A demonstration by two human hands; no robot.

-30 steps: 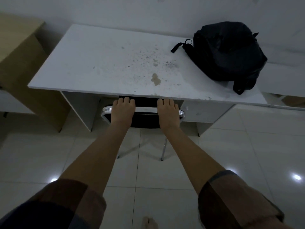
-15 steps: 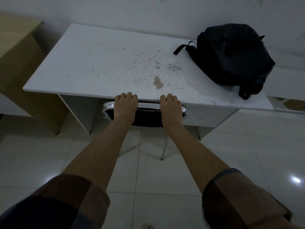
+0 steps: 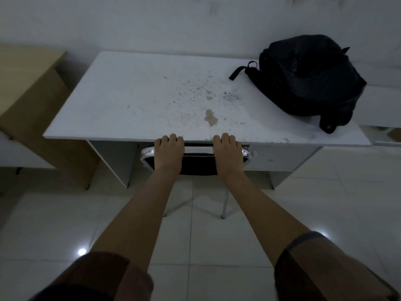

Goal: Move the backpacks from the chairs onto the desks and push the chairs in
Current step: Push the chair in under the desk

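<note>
A black backpack [image 3: 308,81] lies on the right end of a white desk [image 3: 138,98], one strap trailing toward the middle. A black chair [image 3: 199,164] with a chrome frame stands under the desk's front edge; only its backrest top and two thin legs show. My left hand [image 3: 169,152] grips the left part of the backrest's top rail and my right hand [image 3: 227,153] grips the right part. The fingers of both hands curl over the rail right at the desk edge.
A wooden cabinet [image 3: 28,88] stands to the left of the desk. Another white desk [image 3: 382,105] adjoins on the right. The wall runs close behind the desks. Pale glossy floor tiles [image 3: 65,224] lie around my arms.
Both hands and the chair backrest have moved forward until the fingers meet the desk's front edge. The backpack has stayed in place.
</note>
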